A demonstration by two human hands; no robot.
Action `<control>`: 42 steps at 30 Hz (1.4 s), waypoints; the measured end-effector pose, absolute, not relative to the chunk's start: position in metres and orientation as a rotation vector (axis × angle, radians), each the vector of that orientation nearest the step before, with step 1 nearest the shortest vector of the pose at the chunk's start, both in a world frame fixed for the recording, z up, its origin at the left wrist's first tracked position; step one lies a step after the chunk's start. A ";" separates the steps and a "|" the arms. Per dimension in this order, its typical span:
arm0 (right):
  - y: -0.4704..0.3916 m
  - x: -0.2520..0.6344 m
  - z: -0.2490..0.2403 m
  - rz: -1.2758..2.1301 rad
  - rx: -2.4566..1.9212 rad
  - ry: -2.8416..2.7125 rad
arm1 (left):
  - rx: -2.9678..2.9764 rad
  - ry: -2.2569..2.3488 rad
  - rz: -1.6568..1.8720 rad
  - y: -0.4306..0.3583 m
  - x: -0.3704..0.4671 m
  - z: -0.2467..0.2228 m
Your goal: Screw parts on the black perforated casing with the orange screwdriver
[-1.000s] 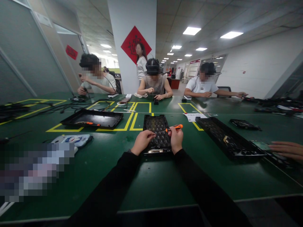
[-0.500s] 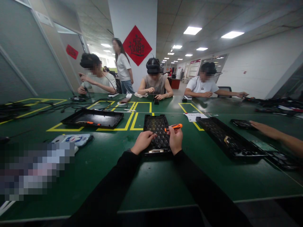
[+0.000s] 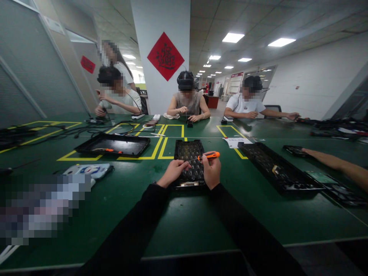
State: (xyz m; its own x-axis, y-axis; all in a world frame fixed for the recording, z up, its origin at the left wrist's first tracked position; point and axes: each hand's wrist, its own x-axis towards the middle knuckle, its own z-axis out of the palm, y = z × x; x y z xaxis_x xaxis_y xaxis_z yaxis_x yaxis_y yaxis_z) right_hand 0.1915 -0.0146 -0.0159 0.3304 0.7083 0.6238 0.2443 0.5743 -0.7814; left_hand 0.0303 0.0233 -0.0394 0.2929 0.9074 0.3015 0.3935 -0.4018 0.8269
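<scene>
An orange-and-black screwdriver [image 3: 212,155] is gripped in my right hand [image 3: 212,170], its shaft pointing left over a black tray [image 3: 189,148] with a patterned inside. My left hand [image 3: 173,171] is closed in a pinch at the shaft's tip, above the tray's left side; whatever is between its fingertips is too small to make out. A pale strip [image 3: 189,184] lies at the tray's near edge, between my wrists.
A black tray [image 3: 113,145] holding an orange-handled tool stands at left, with cables [image 3: 61,132] beyond. At right are a long black tray [image 3: 276,168], a paper [image 3: 234,142], electronic parts [image 3: 339,188] and another person's arm [image 3: 333,159]. Three people sit opposite.
The screwdriver and my right hand have shifted slightly left. A person walking behind the far side has moved left. The arm at right has moved a little.
</scene>
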 end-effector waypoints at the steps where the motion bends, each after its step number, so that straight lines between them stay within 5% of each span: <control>1: -0.018 0.191 -0.014 0.328 -0.951 -1.285 | 1.922 1.153 1.049 0.023 0.030 -0.039; 22: -0.028 0.185 -0.006 0.428 -0.683 -1.686 | 1.769 1.169 1.233 0.024 0.029 -0.037; 42: -0.010 0.186 -0.018 0.584 -0.879 -0.977 | 2.027 1.313 1.196 0.022 0.033 -0.044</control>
State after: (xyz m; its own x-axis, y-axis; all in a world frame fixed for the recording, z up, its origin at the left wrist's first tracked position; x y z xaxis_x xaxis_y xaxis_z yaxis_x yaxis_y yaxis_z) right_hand 0.1859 -0.0098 -0.0181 0.4562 0.7628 0.4583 -0.0424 0.5331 -0.8450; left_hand 0.0326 0.0224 -0.0444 0.1738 0.8886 0.4244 0.5055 -0.4504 0.7360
